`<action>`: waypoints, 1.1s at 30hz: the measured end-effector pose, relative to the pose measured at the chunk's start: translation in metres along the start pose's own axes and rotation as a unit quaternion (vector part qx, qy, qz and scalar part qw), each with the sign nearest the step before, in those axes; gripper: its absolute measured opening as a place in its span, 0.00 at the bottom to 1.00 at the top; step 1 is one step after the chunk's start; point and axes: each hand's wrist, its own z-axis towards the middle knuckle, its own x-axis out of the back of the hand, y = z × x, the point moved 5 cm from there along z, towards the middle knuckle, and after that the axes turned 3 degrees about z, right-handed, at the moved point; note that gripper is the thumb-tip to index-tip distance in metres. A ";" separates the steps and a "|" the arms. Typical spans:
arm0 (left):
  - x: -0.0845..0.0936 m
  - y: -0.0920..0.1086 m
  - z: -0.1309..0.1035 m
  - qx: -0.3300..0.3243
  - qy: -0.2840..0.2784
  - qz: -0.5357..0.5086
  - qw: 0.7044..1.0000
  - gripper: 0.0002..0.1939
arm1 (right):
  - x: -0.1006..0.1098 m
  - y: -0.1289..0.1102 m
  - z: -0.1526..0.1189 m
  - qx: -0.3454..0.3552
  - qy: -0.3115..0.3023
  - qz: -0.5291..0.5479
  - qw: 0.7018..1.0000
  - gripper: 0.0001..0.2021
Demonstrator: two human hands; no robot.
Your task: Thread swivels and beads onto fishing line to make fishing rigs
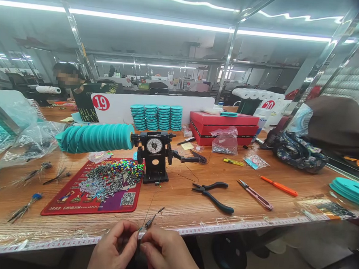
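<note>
Seeing my L hand (111,250) pinch thin line (149,207) in front of winder (155,151), R hand (168,249) close by, hold unclear; loose pinch could cause slip, imo.

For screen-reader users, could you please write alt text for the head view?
The left hand pinches thin line beside the right hand at a wooden workbench, before a winder, turquoise spools, beads on a red mat, and pliers.

So I've just got the one head cam, looking forward and a bit down from the wearer's eyes, hands close at the bottom edge, wooden counter (175,203) beyond, room way behind.
</note>
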 end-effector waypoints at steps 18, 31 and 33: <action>0.005 0.003 0.001 -0.041 0.003 0.087 0.995 0.07 | 0.011 -0.026 -0.007 0.219 0.097 -0.277 0.931 0.09; -0.002 0.031 -0.004 -0.355 0.119 0.339 0.863 0.06 | 0.028 -0.034 0.053 0.102 -0.025 -0.173 0.979 0.08; -0.006 0.030 -0.007 -0.424 0.147 0.367 0.815 0.09 | 0.028 -0.029 0.058 0.056 -0.075 -0.116 0.989 0.08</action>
